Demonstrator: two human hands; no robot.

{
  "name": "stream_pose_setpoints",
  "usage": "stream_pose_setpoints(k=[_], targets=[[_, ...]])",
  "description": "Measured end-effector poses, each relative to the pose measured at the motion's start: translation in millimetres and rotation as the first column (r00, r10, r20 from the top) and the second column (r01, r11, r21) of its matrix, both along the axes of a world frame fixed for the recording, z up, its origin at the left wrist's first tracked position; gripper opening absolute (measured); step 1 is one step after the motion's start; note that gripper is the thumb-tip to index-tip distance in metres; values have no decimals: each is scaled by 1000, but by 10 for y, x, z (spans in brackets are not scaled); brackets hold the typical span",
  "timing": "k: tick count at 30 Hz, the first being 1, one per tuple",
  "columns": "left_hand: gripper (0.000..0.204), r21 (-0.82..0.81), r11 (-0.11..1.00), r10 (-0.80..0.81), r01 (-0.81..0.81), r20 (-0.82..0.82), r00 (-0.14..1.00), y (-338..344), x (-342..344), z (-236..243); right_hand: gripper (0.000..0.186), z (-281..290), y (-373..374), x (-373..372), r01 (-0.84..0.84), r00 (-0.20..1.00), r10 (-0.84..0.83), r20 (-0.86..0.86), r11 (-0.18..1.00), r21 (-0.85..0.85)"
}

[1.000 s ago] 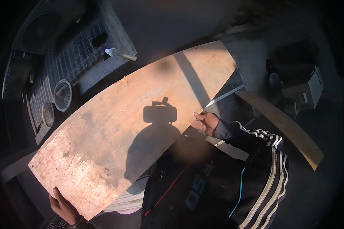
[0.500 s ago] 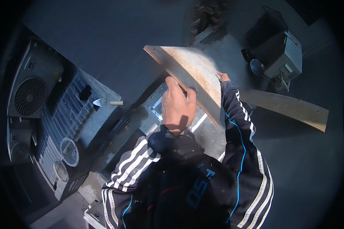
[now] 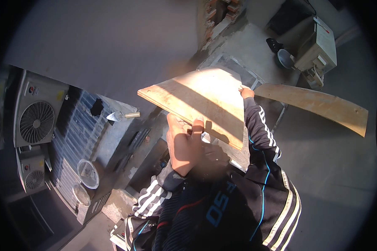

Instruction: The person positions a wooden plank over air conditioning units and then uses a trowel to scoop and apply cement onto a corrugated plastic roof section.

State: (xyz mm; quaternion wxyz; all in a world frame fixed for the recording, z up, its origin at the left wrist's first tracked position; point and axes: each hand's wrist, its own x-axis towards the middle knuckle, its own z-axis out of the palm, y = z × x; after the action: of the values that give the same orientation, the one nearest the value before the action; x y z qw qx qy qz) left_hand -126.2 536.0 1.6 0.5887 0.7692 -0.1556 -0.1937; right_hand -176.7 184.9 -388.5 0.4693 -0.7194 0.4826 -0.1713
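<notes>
A flat wooden board [image 3: 197,94] is held out in front of me, sunlit, with a dark band of shadow across its face. My left hand [image 3: 181,144] grips its near edge, the thumb and fingers pinching the edge. At the board's right edge is my right hand [image 3: 247,92], closed on it; most of its fingers are hidden behind the board. A long wooden plank [image 3: 316,106] reaches to the right from just beside the right hand. Whether that hand touches the plank, I cannot tell.
Two air-conditioner outdoor units [image 3: 37,121] stand at the left beside a corrugated sheet [image 3: 77,125]. A trowel [image 3: 123,116] lies on a ledge, with two buckets [image 3: 89,173] nearer me. At the far right are a boxy appliance [image 3: 320,50] and a bowl [image 3: 285,58]. Broken brickwork [image 3: 232,10] shows at the top.
The board's left corner has come lower and to the left, and more of its face shows. Both hands keep hold of it. The whole view has shifted and brightened.
</notes>
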Motion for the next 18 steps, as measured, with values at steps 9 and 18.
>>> stream_pose_setpoints(k=[9,18], targets=[[27,-111,994,19,-18,5,1000,17,39,-112,14,-140,48,-223,132,918,-247,311,928,348],[23,-322,947,-19,-9,-84,996,17,368,-192,31,744,872,-124,273,837,-528,144,632,726]])
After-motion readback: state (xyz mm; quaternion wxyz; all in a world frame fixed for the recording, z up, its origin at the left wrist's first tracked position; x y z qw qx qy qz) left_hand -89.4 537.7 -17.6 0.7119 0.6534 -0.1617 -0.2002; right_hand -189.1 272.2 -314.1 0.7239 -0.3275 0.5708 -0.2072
